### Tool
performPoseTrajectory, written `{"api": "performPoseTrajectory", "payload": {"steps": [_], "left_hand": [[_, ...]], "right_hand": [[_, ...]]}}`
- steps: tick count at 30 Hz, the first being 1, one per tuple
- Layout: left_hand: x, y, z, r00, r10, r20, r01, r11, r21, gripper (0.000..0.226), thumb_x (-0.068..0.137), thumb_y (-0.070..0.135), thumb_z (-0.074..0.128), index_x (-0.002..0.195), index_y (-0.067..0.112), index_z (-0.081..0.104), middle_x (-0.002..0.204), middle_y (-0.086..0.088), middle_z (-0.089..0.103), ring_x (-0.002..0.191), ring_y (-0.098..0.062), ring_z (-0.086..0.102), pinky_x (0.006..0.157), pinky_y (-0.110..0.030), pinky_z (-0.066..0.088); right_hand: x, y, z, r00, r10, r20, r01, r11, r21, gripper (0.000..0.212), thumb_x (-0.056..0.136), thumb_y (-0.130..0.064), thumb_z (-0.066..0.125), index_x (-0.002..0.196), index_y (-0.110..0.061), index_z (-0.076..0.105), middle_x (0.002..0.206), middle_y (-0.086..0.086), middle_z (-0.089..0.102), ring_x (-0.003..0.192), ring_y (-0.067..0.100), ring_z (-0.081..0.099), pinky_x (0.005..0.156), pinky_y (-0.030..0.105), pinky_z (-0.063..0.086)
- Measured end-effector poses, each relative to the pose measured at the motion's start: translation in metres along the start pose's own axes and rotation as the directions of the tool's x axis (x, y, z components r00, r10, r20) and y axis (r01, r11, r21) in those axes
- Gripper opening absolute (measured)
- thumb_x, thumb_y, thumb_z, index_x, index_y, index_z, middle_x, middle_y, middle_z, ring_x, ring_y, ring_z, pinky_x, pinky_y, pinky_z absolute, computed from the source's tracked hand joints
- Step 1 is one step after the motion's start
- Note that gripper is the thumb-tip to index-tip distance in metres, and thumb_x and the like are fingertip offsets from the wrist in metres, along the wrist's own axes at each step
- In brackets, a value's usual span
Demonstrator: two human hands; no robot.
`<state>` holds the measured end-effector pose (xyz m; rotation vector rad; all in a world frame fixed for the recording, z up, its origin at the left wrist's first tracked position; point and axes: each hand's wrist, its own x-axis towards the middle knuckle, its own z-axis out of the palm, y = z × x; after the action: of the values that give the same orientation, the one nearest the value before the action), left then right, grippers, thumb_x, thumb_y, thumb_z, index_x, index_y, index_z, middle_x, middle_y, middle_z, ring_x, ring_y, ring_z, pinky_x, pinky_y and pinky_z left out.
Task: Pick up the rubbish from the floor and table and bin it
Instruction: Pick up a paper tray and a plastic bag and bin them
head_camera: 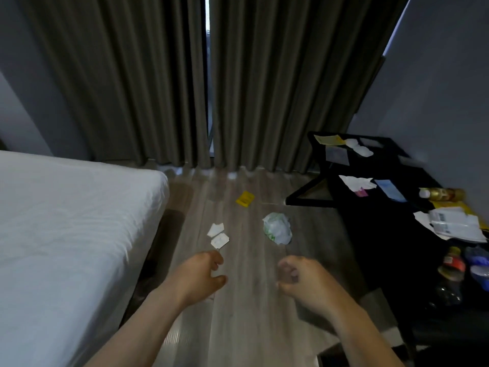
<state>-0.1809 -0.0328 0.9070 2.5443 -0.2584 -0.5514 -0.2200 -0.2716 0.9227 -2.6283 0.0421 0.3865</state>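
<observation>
**Asker:** How many pieces are on the floor (251, 300)?

**Me:** 4. There are 2 white paper scraps (219, 240), almost touching, just beyond my left hand (201, 276). 1 crumpled plastic bag (277, 231) lies beyond my right hand (304, 283). 1 yellow wrapper (245, 199) is farther off, towards the curtains.

**Asker:** Which way do they lie?

**Me:** The scraps line up far-left to near-right, and the bag's long axis runs the same way. The wrapper lies flat.

**Asker:** And the table (383, 234)?

**Me:** It's on the right, with several papers on it and 1 amber bottle (444, 194) on its side, cap to the left.

**Asker:** Your fingers?

**Me:** They're loosely curled on both hands, thumbs apart, holding nothing.
</observation>
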Motion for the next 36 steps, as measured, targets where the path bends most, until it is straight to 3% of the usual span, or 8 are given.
{"api": "performPoseTrajectory", "payload": {"steps": [4,7,11,16,21,25,29,36], "left_hand": [[0.060,-0.011,-0.022,0.999,0.013,0.040,-0.014,1.000,0.010,0.046,0.087,0.039,0.061,0.129,0.025,0.050,0.123,0.007,0.057,0.110,-0.010,0.057,0.092,-0.022,0.045],[0.098,-0.015,-0.029,0.997,0.016,0.082,-0.014,1.000,-0.018,0.045,0.087,0.039,0.062,0.127,0.025,0.051,0.120,0.007,0.056,0.107,-0.011,0.056,0.090,-0.020,0.044],[0.159,-0.011,-0.036,0.992,0.006,0.125,-0.002,0.999,-0.033,0.045,0.086,0.037,0.064,0.127,0.024,0.052,0.119,0.007,0.055,0.106,-0.012,0.057,0.091,-0.022,0.045],[0.243,0.006,-0.049,0.996,0.003,0.094,-0.003,1.000,0.000,0.042,0.085,0.037,0.065,0.123,0.024,0.055,0.120,0.006,0.057,0.106,-0.013,0.058,0.088,-0.020,0.045],[0.321,0.031,-0.069,0.998,-0.005,0.069,0.000,0.998,0.068,0.033,0.087,0.032,0.064,0.116,0.018,0.059,0.115,0.001,0.063,0.099,-0.014,0.061,0.085,-0.023,0.049],[0.380,0.043,-0.072,0.996,-0.020,0.082,0.014,0.997,0.078,0.033,0.087,0.032,0.063,0.116,0.018,0.059,0.116,-0.001,0.062,0.100,-0.016,0.060,0.084,-0.022,0.047],[0.427,0.038,-0.074,0.991,-0.081,0.103,0.075,0.995,0.061,0.044,0.086,0.037,0.064,0.126,0.022,0.053,0.124,0.002,0.058,0.106,-0.014,0.058,0.092,-0.028,0.049],[0.530,0.005,-0.086,0.981,-0.149,0.124,0.149,0.989,0.008,0.046,0.086,0.033,0.065,0.128,0.019,0.052,0.135,-0.002,0.054,0.112,-0.016,0.058,0.088,-0.020,0.046]], "right_hand": [[0.050,-0.006,-0.005,0.999,0.040,-0.006,-0.040,0.999,0.005,0.041,0.080,-0.030,0.069,0.120,-0.024,0.060,0.114,-0.003,0.064,0.102,0.007,0.059,0.065,0.007,0.032],[0.080,-0.001,-0.008,0.997,0.074,0.016,-0.074,0.997,0.018,0.042,0.080,-0.030,0.071,0.120,-0.022,0.061,0.115,-0.003,0.065,0.104,0.008,0.060,0.071,0.009,0.036],[0.136,0.013,-0.022,0.995,0.103,0.016,-0.103,0.994,0.026,0.041,0.080,-0.032,0.071,0.118,-0.020,0.062,0.112,-0.001,0.066,0.103,0.011,0.060,0.085,0.019,0.044],[0.224,0.036,-0.049,0.996,0.092,0.012,-0.092,0.995,0.028,0.034,0.078,-0.027,0.070,0.108,-0.012,0.065,0.104,0.003,0.068,0.095,0.017,0.062,0.084,0.030,0.048],[0.311,0.063,-0.087,0.998,0.041,0.043,-0.043,0.998,0.043,0.037,0.079,-0.027,0.067,0.114,-0.017,0.063,0.095,-0.004,0.058,0.085,0.009,0.053,0.067,0.019,0.036],[0.371,0.084,-0.107,0.995,0.036,0.092,-0.039,0.999,0.027,0.043,0.080,-0.028,0.066,0.122,-0.019,0.059,0.116,0.002,0.061,0.105,0.014,0.057,0.077,0.019,0.038],[0.420,0.095,-0.112,0.989,0.050,0.137,-0.058,0.997,0.054,0.044,0.080,-0.027,0.068,0.122,-0.019,0.059,0.116,0.002,0.061,0.103,0.012,0.056,0.072,0.013,0.032],[0.528,0.100,-0.105,0.974,0.082,0.211,-0.093,0.995,0.043,0.043,0.082,-0.024,0.067,0.124,-0.016,0.057,0.117,0.005,0.062,0.104,0.015,0.057,0.071,0.013,0.032]]}}
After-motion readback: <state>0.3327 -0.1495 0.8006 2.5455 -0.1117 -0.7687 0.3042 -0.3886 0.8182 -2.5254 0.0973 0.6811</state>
